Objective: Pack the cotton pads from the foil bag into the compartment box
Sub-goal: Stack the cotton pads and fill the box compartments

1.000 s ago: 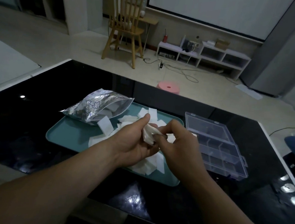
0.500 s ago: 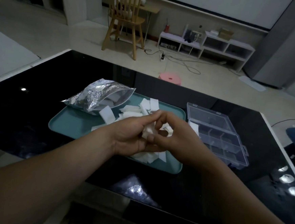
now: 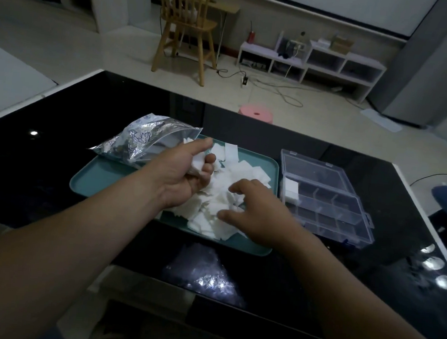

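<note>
A pile of white cotton pads (image 3: 231, 194) lies loose on the teal tray (image 3: 95, 183). The silver foil bag (image 3: 144, 139) lies at the tray's back left, its mouth facing right. My left hand (image 3: 187, 169) hovers over the pile with its fingers curled round a small stack of pads. My right hand (image 3: 256, 209) is lower and to the right, fingers spread and relaxed over the pile's right side, holding nothing. The clear compartment box (image 3: 326, 201) stands open right of the tray, with a stack of pads (image 3: 290, 188) in its back left compartment.
The tray and box sit on a glossy black table (image 3: 59, 135). Its far edge runs behind the bag and its right edge just beyond the box. On the floor past the table are a pink stool (image 3: 256, 113) and a wooden chair (image 3: 188, 24).
My hands have parted: the right hand let go of the stack and dropped towards the pile, while the left keeps the pads. A stack now sits in the box.
</note>
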Available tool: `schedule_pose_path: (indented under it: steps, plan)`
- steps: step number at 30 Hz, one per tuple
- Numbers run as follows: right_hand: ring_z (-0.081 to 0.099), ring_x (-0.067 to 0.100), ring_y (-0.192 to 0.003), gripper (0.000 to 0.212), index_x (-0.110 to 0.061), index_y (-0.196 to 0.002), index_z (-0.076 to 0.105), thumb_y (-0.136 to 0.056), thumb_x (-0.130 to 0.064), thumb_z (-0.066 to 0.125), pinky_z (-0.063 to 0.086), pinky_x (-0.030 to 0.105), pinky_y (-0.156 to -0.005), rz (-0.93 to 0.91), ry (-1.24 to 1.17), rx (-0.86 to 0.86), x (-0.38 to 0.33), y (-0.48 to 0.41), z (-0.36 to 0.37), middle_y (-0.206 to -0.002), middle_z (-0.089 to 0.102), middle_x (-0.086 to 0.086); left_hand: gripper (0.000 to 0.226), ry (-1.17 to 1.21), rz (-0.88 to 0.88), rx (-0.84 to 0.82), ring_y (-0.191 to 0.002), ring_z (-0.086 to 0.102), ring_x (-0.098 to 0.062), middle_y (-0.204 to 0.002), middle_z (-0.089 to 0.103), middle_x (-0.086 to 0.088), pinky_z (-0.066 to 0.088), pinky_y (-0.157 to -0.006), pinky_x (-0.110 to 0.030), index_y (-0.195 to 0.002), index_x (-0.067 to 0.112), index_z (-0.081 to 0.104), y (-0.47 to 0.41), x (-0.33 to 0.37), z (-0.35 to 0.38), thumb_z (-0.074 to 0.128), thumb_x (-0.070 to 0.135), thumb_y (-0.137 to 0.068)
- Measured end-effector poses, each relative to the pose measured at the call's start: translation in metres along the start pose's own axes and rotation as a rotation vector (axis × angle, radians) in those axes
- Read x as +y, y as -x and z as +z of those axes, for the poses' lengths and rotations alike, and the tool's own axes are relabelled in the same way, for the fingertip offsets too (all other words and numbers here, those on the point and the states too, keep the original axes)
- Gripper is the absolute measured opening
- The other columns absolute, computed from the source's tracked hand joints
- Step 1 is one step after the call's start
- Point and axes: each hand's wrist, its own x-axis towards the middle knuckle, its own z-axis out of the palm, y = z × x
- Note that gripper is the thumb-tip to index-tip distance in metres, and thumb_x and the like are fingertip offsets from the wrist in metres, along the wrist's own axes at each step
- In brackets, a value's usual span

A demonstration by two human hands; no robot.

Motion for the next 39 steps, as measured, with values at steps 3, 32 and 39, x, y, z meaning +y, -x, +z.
schedule_pose_path:
  steps: [3,32,39]
  plan:
    - [0.049,0.018,-0.114,0.055,-0.037,-0.13,0.052,-0.084,-0.058,0.074,0.048,0.041,-0.094,-0.076,0.117,-0.01,-0.01,-0.004,0.007,-0.125,0.049,-0.005,0.018,-0.014,0.002,-0.002,-0.056,0.047,-0.01,-0.072,0.058,-0.004,0.038,-0.04,-0.017,-0.113,0.015,0.058,0.002,0.001,0.002,0.067,0.021,-0.097]
    - [0.066,0.007,-0.085,0.009,-0.023,-0.096,0.064,-0.098,-0.016,0.07,0.056,0.027,-0.072,-0.205,-0.312,0.587,-0.033,0.019,-0.012,-0.09,0.067,-0.01,0.04,0.043,-0.113,-0.195,-0.107,0.071,-0.027,-0.113,0.073,-0.018,0.06,-0.083,-0.031,-0.116,0.002,0.064,0.017,-0.023,0.025,0.057,0.039,-0.103]
    - [0.055,0.002,-0.113,0.017,-0.023,-0.097,0.062,-0.09,-0.034,0.075,0.042,0.01,-0.089,-0.298,-0.285,0.295,-0.026,0.031,-0.034,-0.121,0.061,-0.017,0.036,-0.152,-0.161,-0.311,-0.087,0.065,-0.017,-0.104,0.067,-0.009,0.05,-0.086,-0.036,-0.128,0.011,0.065,0.021,-0.018,0.017,0.049,0.034,-0.106]
